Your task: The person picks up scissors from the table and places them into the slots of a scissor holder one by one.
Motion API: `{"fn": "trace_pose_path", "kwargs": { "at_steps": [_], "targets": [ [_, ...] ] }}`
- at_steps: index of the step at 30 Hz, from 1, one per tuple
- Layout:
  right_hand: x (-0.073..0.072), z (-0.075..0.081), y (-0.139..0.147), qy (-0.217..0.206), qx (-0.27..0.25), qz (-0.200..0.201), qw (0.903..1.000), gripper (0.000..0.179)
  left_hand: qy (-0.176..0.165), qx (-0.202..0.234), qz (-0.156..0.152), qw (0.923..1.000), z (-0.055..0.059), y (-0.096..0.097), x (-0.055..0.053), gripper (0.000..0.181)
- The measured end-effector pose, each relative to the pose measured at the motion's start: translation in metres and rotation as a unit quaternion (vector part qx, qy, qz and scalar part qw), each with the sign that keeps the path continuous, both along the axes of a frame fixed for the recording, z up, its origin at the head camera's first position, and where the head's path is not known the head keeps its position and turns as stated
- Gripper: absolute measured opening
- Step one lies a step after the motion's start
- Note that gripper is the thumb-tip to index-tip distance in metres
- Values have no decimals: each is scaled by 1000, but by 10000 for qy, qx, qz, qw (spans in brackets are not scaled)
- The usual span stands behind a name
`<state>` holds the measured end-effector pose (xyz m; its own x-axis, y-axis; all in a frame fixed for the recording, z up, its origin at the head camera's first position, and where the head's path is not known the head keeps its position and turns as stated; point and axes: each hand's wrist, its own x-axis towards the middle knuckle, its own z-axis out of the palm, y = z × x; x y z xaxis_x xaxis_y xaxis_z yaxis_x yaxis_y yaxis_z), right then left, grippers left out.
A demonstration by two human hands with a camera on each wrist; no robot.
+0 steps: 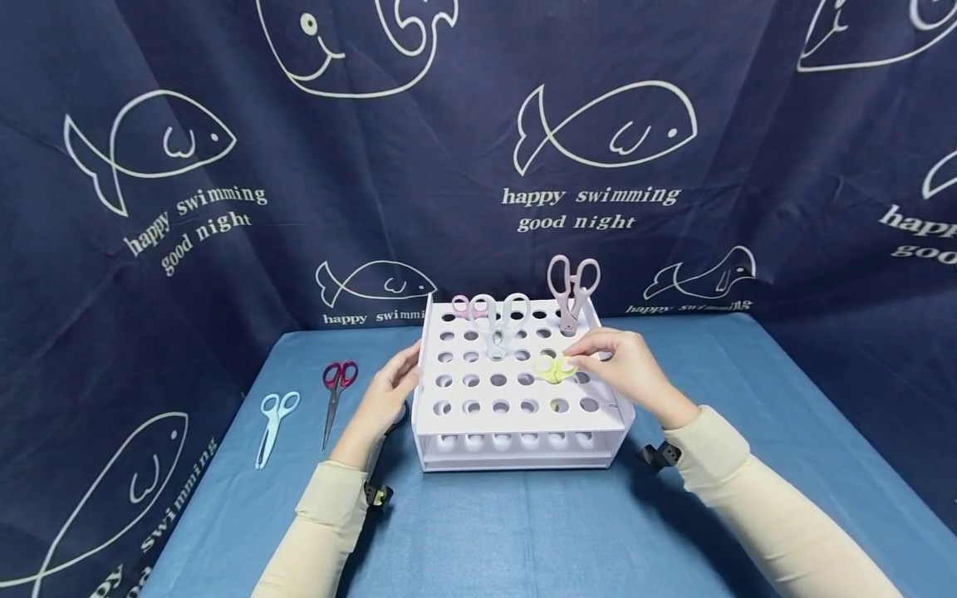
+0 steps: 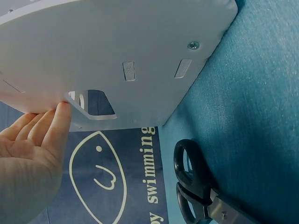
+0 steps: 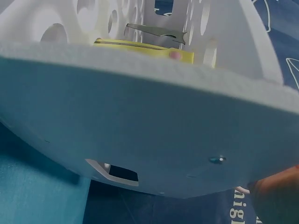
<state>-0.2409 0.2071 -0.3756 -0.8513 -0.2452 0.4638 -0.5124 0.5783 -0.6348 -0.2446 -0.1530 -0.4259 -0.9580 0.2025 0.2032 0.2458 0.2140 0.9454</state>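
A white rack (image 1: 463, 423) with rows of round holes stands on the table. At its right half, my right hand (image 1: 635, 370) pinches the handle of yellow scissors (image 1: 553, 370) that stand in a hole. In the right wrist view, the yellow blade part (image 3: 140, 45) shows inside the rack, between its upper and lower boards. My left hand (image 1: 383, 403) touches the rack's left side; in the left wrist view its straight fingers (image 2: 58, 126) rest on the side panel (image 2: 154, 28) near a cut-out. Pale grey scissors (image 1: 497, 328) and mauve scissors (image 1: 571, 291) stand upright in other holes.
Small pink scissors (image 1: 469, 306) sit in the rack's back row. Left on the blue table (image 1: 508, 531) lie light blue scissors (image 1: 271, 428) and dark red scissors (image 1: 335, 394). Black-handled scissors (image 2: 196, 179) lie beside the rack's left side. A navy curtain (image 1: 478, 149) hangs close behind.
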Motion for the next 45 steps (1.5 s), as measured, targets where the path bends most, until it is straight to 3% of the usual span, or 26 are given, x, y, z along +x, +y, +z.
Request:
{"fn": "trace_pose_path", "kwargs": {
  "at_steps": [17,26,33,45],
  "targets": [
    [2,2,0,-617,44,19,9981,12,-97,8,13,10000,-2,1,1,48],
    [2,0,3,-834,-348,137,9958,19,-90,12,-8,10000,-1,1,2,48],
    [2,-1,7,-667,-846,484,9930,27,-52,13,10,10000,-1,1,3,48],
    [4,5,8,-433,-1315,514,9890,34,0,47,-22,10000,0,1,2,48]
  ]
}}
